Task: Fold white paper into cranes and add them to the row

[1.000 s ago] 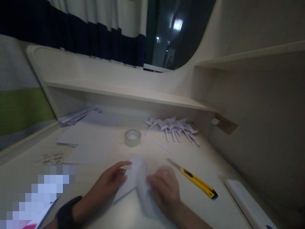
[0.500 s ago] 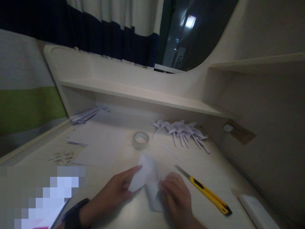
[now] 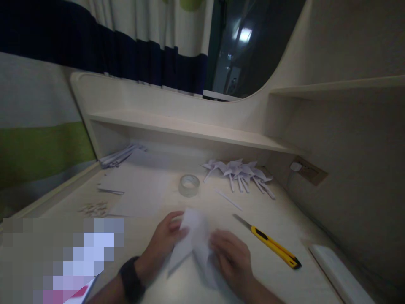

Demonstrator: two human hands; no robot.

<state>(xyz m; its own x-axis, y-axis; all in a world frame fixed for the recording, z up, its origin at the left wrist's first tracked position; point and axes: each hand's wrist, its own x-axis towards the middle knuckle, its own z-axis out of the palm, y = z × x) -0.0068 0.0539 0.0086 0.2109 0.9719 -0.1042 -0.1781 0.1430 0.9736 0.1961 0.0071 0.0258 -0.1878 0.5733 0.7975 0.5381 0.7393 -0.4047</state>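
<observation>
A folded white sheet of paper is held between my two hands just above the desk. My left hand pinches its left part, thumb on top and fingers behind. On the right side of the paper, my right hand has its fingers closed at the edge; they are somewhat blurred. A yellow utility knife lies right of my right hand, its blade out and pointing away to the left. Beyond the paper stands a roll of clear tape, and a thin white paper strip lies to its right.
Several white paper pinwheels lie at the back right. White sheets and rolled paper sticks are at the back left, with small pale pieces nearer. A white box-like object sits at the right; a shelf runs above.
My left hand has shifted its hold higher on the paper, thumb now on its face. The paper's left flap has tilted. The whole view has shifted slightly.
</observation>
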